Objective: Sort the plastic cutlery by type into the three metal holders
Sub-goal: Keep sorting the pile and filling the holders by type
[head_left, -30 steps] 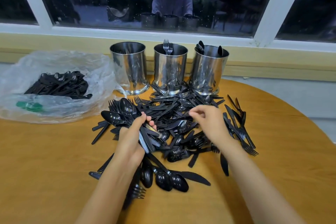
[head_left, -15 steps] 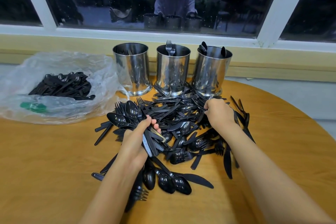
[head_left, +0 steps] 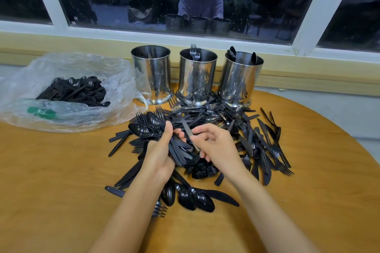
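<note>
Three shiny metal holders stand in a row at the table's back: the left holder (head_left: 152,74), the middle holder (head_left: 197,77) with forks sticking out, and the right holder (head_left: 240,80) with spoons. A heap of black plastic cutlery (head_left: 236,129) spreads in front of them. My left hand (head_left: 159,152) grips a bundle of spoons (head_left: 148,125) and other pieces, bowls pointing up and left. My right hand (head_left: 218,146) pinches the handle of one blurred fork (head_left: 182,118) right beside that bundle.
A clear plastic bag (head_left: 67,92) holding more black cutlery lies at the left on the round wooden table (head_left: 51,181). A yellow sill and dark window run behind the holders. The table's edge curves away at the right.
My right hand left the pile near the right holder and came back to the middle carrying a fork, stopping next to my left hand. The left hand kept its bundle almost still.
</note>
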Motion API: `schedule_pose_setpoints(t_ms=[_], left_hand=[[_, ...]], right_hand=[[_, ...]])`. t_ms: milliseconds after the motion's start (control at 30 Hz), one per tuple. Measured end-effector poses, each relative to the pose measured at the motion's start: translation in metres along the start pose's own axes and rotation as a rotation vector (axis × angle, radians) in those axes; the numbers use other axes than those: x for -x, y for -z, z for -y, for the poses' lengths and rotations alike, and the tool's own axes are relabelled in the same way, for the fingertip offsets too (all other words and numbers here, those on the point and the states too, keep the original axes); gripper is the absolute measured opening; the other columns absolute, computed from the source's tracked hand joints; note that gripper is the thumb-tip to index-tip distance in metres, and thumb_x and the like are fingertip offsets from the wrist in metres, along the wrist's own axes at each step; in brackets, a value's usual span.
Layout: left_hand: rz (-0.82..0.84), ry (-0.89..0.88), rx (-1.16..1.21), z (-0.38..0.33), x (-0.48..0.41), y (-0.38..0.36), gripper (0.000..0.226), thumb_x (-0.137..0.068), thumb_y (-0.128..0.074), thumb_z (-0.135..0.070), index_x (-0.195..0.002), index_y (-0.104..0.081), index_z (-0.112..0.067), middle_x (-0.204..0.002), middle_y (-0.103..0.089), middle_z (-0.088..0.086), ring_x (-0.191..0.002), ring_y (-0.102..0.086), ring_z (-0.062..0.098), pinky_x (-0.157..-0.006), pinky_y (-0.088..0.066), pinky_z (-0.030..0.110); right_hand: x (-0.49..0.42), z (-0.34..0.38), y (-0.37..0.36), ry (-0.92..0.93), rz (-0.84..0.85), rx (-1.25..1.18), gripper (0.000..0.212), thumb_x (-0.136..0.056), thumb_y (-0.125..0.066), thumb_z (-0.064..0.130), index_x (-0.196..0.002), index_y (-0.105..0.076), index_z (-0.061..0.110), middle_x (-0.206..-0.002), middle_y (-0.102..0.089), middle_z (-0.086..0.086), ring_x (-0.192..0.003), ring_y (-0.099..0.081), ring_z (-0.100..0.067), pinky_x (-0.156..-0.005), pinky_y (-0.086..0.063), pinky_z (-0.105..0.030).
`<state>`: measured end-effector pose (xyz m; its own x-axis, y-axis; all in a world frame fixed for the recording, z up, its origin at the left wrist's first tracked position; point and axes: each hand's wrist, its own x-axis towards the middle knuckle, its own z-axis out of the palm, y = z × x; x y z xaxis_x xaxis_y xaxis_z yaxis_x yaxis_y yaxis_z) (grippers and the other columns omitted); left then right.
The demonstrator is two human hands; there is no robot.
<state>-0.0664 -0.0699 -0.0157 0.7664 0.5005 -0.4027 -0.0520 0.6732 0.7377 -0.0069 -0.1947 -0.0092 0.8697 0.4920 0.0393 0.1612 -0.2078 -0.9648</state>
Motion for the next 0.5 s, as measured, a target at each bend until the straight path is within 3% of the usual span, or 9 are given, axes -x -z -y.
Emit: schedule_pose_setpoints(t_ms=[100, 200, 367, 500], left_hand=[[-0.021, 0.006, -0.060, -0.001, -0.002, 0.001, 0.038, -0.090, -0.062, -0.040, -0.089, -0.066, -0.001, -0.085, -0.071, 0.011, -0.080, -0.070, 0.025, -0.087, -0.056, 0.048], [-0.010, -0.004, -0.048, 0.000, -0.002, 0.002, 0.032, -0.089, -0.064, -0.036, -0.082, -0.066, -0.004, -0.073, -0.071, 0.004, -0.076, -0.069, 0.021, -0.085, -0.056, 0.045], [-0.012, 0.011, -0.045, -0.001, -0.005, 0.003, 0.023, -0.088, -0.070, -0.027, -0.083, -0.068, -0.005, -0.074, -0.067, 0.005, -0.070, -0.067, 0.019, -0.076, -0.057, 0.039], [0.004, 0.021, 0.029, -0.001, -0.007, 0.002, 0.015, -0.091, -0.067, -0.014, -0.093, -0.068, 0.001, -0.073, -0.066, 0.007, -0.064, -0.064, 0.015, -0.074, -0.058, 0.035]], right_hand=[[0.003, -0.005, -0.011, 0.068, -0.007, 0.059, 0.005, -0.089, -0.067, 0.012, -0.092, -0.070, 0.014, -0.070, -0.064, 0.000, -0.049, -0.051, -0.007, -0.047, -0.040, -0.015], [0.005, -0.009, -0.018, 0.172, 0.019, 0.133, 0.005, -0.091, -0.066, 0.015, -0.091, -0.071, 0.018, -0.072, -0.064, -0.005, -0.054, -0.047, -0.008, -0.054, -0.041, -0.016], [0.007, -0.011, -0.017, 0.260, 0.081, 0.175, 0.007, -0.092, -0.065, 0.013, -0.094, -0.071, 0.014, -0.075, -0.062, -0.005, -0.055, -0.042, -0.004, -0.059, -0.039, -0.013], [0.003, -0.014, -0.003, 0.326, 0.096, 0.278, 0.013, -0.090, -0.067, 0.015, -0.097, -0.076, 0.021, -0.084, -0.060, 0.012, -0.070, -0.054, -0.003, -0.063, -0.044, -0.012]])
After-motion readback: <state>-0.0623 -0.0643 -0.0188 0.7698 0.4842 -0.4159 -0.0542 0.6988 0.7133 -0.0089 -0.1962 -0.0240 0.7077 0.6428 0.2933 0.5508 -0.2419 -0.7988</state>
